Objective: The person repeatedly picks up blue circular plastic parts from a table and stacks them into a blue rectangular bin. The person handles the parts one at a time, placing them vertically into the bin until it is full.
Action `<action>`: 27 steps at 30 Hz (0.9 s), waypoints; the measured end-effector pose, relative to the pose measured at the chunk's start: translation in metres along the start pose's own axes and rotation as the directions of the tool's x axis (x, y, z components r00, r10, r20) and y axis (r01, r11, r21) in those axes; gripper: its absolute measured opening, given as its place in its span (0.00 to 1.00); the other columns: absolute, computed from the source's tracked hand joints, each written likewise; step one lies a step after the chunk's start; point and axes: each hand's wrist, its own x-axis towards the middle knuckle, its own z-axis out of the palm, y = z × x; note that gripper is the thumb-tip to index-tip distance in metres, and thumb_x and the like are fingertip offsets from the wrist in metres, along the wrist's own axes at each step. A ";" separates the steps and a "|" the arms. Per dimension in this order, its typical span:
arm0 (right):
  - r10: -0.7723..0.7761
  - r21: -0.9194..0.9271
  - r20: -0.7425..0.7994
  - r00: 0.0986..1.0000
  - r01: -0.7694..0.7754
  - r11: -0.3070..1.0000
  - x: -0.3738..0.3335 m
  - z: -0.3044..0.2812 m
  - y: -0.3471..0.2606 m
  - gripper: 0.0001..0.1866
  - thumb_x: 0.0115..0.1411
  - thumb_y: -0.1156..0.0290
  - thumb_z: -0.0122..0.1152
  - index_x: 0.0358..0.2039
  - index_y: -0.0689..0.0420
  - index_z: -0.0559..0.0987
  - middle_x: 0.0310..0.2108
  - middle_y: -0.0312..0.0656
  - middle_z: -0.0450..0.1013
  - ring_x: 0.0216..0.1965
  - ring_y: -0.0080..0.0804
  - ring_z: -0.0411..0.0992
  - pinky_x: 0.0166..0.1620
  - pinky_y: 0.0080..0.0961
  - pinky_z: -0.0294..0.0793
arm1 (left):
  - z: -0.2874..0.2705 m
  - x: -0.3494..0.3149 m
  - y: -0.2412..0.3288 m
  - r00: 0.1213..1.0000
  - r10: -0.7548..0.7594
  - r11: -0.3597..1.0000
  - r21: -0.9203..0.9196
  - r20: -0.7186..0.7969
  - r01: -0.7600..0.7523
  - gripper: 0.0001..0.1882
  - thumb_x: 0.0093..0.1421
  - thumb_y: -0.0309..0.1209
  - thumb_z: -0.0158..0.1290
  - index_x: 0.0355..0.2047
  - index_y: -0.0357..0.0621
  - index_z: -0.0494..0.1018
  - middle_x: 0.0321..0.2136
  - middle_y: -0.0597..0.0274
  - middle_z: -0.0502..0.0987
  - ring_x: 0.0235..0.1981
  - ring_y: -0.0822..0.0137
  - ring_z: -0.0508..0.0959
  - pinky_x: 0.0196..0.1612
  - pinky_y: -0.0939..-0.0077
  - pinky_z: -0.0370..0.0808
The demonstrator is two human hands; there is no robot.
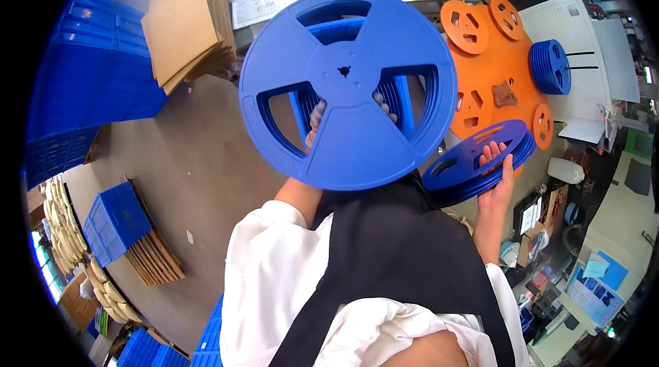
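Right hand [497, 176]: grasping tilted blue reel stack [468, 153], long axis slanting right-forward | Large blue reel [355, 108]: face-on, left of that stack, nearer left hand [316, 123] | Left grip: partly hidden, cannot tell

left hand [315, 127] mostly hidden behind large blue reel [360, 130], white sheet [264, 5] print illegibly small, blue crate [209, 336] cut off at lower edge
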 end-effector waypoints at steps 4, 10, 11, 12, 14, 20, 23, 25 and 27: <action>0.079 -0.038 0.038 0.996 -0.078 0.996 0.007 0.008 0.004 0.26 0.68 0.56 0.49 0.60 0.61 0.65 0.55 0.48 0.69 0.54 0.37 0.70 0.54 0.32 0.71 | -0.028 0.012 0.016 0.999 -0.015 0.997 -0.072 -0.045 0.012 0.35 0.58 0.53 0.53 0.54 0.36 0.67 0.46 0.50 0.74 0.54 0.50 0.73 0.63 0.54 0.66; 0.168 -0.097 -0.044 0.985 -0.172 0.980 0.011 0.016 0.026 0.27 0.65 0.60 0.56 0.60 0.60 0.65 0.47 0.49 0.74 0.44 0.37 0.76 0.45 0.31 0.77 | -0.150 0.001 0.093 0.925 0.111 0.982 0.186 -0.364 -0.044 0.34 0.54 0.35 0.64 0.59 0.42 0.64 0.53 0.51 0.72 0.50 0.55 0.74 0.58 0.60 0.72; 0.195 -0.077 -0.040 0.980 -0.197 0.977 0.014 0.009 0.035 0.27 0.65 0.60 0.56 0.60 0.59 0.65 0.46 0.49 0.74 0.43 0.37 0.76 0.43 0.30 0.77 | -0.153 0.007 0.104 0.842 0.267 0.896 0.443 -0.469 -0.037 0.32 0.55 0.33 0.63 0.59 0.42 0.64 0.52 0.51 0.72 0.50 0.55 0.75 0.57 0.59 0.73; 0.211 -0.107 -0.055 0.976 -0.216 0.971 0.014 0.009 0.041 0.27 0.65 0.61 0.56 0.60 0.59 0.65 0.46 0.48 0.75 0.42 0.36 0.77 0.42 0.30 0.78 | -0.159 0.007 0.110 0.735 0.439 0.755 0.655 -0.517 0.010 0.31 0.55 0.30 0.62 0.58 0.42 0.64 0.51 0.52 0.73 0.50 0.55 0.75 0.55 0.58 0.75; 0.276 -0.131 -0.098 0.956 -0.287 0.949 0.012 0.017 0.054 0.27 0.64 0.62 0.57 0.60 0.59 0.65 0.45 0.48 0.75 0.40 0.35 0.77 0.40 0.28 0.78 | -0.170 0.012 0.124 0.633 0.571 0.580 0.803 -0.522 0.138 0.31 0.56 0.28 0.61 0.59 0.45 0.63 0.51 0.54 0.73 0.51 0.57 0.75 0.53 0.58 0.76; 0.404 -0.211 -0.222 0.887 -0.449 0.868 0.022 0.020 0.091 0.27 0.63 0.62 0.58 0.59 0.60 0.66 0.43 0.48 0.75 0.39 0.35 0.77 0.41 0.29 0.79 | -0.230 0.051 0.173 0.707 0.383 0.653 0.716 -0.594 0.248 0.32 0.58 0.30 0.58 0.62 0.50 0.60 0.55 0.59 0.69 0.56 0.59 0.70 0.56 0.57 0.72; 0.430 -0.233 -0.248 0.868 -0.485 0.843 0.029 0.020 0.100 0.28 0.62 0.62 0.59 0.59 0.62 0.66 0.43 0.50 0.75 0.39 0.36 0.77 0.41 0.30 0.79 | -0.266 0.067 0.203 0.679 0.371 0.683 0.682 -0.634 0.263 0.32 0.58 0.33 0.56 0.63 0.49 0.59 0.57 0.57 0.67 0.57 0.57 0.67 0.58 0.57 0.69; 0.434 -0.285 -0.232 0.870 -0.488 0.825 0.032 0.021 0.102 0.30 0.63 0.61 0.58 0.61 0.61 0.64 0.44 0.49 0.75 0.40 0.35 0.77 0.42 0.30 0.79 | -0.286 0.076 0.218 0.657 0.371 0.699 0.663 -0.657 0.269 0.32 0.59 0.34 0.55 0.63 0.49 0.58 0.58 0.56 0.65 0.58 0.56 0.65 0.59 0.57 0.67; 0.429 -0.291 -0.228 0.874 -0.482 0.827 0.034 0.024 0.104 0.31 0.62 0.61 0.59 0.61 0.62 0.64 0.44 0.50 0.75 0.40 0.36 0.77 0.43 0.31 0.79 | -0.302 0.082 0.229 0.629 0.372 0.707 0.648 -0.682 0.285 0.33 0.60 0.36 0.54 0.64 0.49 0.57 0.59 0.55 0.64 0.59 0.55 0.64 0.60 0.57 0.65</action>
